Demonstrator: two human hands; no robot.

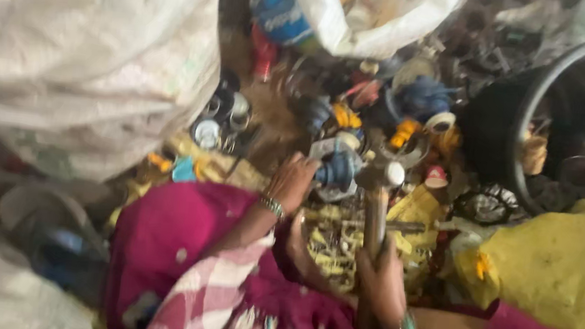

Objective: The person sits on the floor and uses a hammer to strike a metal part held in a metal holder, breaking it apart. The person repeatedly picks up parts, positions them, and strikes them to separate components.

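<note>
Right hand [383,277] grips wooden hammer handle [375,219], metal head [377,174] just beside dark blue plastic part [338,170]. Left hand [291,181] closed on that part, atop blurry scrap pile [342,241]; black tub [562,112] cut off at right.

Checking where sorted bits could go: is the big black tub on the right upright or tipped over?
Tipped: the black tub lies on its side, its round mouth facing the camera, scraps inside.

A big white woven sack [82,44] fills the upper left. Another white bag [371,15] hangs open at the top, a blue-labelled container [279,9], perhaps a bottle, beside it. A yellow sack [562,262] sits right.
</note>
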